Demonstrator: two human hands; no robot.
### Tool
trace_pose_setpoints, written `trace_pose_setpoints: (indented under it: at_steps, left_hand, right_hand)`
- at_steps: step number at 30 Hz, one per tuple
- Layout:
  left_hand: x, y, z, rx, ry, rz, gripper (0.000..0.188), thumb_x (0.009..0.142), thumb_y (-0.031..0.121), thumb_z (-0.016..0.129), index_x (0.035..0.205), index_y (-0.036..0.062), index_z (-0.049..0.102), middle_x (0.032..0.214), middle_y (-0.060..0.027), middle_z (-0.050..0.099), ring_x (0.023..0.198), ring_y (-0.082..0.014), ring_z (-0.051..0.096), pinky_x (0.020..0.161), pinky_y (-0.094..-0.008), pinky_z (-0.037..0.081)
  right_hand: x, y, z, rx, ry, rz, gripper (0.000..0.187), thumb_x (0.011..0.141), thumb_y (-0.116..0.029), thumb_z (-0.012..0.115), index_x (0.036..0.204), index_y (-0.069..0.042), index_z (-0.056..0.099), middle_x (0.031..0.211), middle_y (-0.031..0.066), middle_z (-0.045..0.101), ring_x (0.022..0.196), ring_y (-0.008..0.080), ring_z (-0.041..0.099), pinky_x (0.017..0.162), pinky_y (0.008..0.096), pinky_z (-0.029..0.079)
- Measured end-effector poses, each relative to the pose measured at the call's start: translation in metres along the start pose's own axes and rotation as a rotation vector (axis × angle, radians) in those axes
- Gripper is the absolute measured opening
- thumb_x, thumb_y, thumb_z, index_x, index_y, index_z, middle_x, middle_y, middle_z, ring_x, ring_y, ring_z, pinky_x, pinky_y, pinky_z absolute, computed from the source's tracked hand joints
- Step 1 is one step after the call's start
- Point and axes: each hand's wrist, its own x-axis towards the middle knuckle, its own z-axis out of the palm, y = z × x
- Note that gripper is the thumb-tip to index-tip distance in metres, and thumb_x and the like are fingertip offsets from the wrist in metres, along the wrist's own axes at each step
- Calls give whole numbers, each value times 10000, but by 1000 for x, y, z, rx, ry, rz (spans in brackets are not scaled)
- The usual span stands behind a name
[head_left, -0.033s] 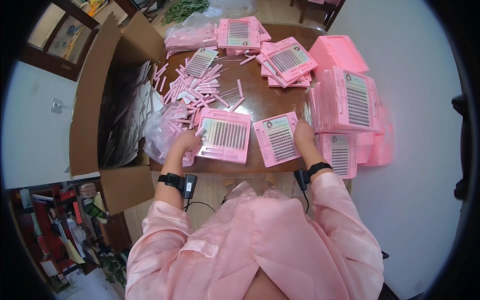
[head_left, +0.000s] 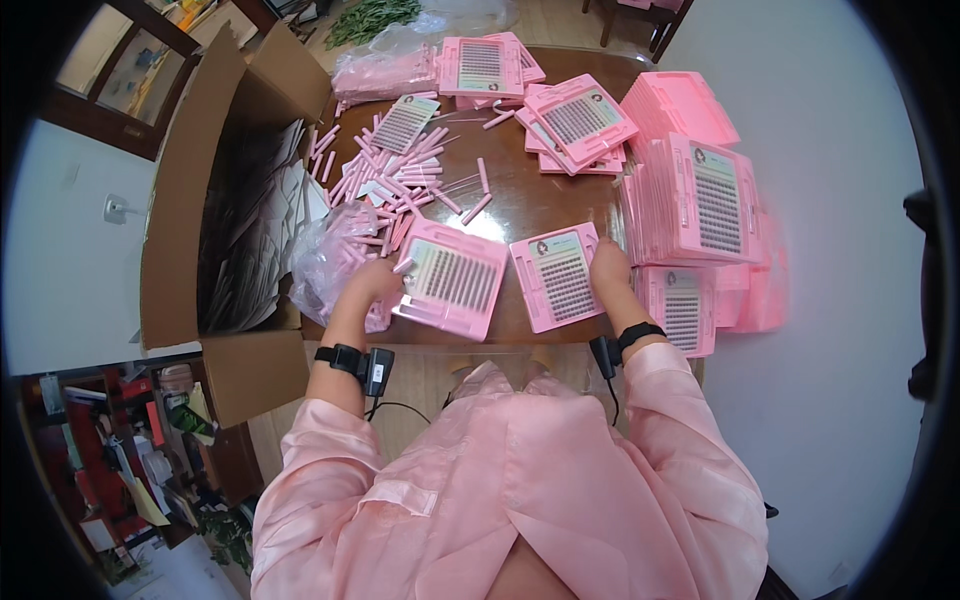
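Left hand [head_left: 372, 280] pinches a pink stick [head_left: 404, 266] at the left tray's [head_left: 452, 280] 9 o'clock edge — right hand [head_left: 608, 268], fingers flat (thumb hidden), presses the other tray [head_left: 560, 276] at 3 o'clock.

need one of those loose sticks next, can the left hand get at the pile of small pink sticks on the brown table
Probably yes. The left hand rests at the near edge of the pile of small pink sticks, beside the flat pink plastic tray, and nothing blocks the way.
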Motion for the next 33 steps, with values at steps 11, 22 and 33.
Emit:
trace_pose_setpoints:
  at_steps: [11, 22, 33]
  left_hand:
    - [36, 53, 43, 402, 134, 101, 305, 887, 208, 585, 1129, 34, 649, 932, -161, 734, 861, -331, 719, 718, -464, 563]
    - [-22, 68, 104, -969, -202, 130, 217, 1011, 178, 524, 1187, 49, 524, 772, 15, 522, 621, -75, 466, 561, -245, 414]
    - [-39, 61, 144, -1553, 123, 33, 289, 945, 102, 657, 1207, 3, 583, 818, -7, 647, 670, -74, 600, 584, -186, 452]
  right_hand:
    - [-26, -15, -4, -97, 225, -76, 192, 941, -91, 502, 1048, 10, 624, 1055, 206, 667, 931, 387, 679, 819, 469, 551]
    - [-78, -161, 24, 1364, -723, -198, 267, 936, -99, 665, 1173, 21, 636, 921, 50, 682, 827, 104, 658, 704, 230, 532]
    - [-113, -118, 13, 734, -553, -512, 227, 880, -58, 690, 1089, 17, 646, 782, 105, 686, 683, 178, 662, 651, 298, 533]
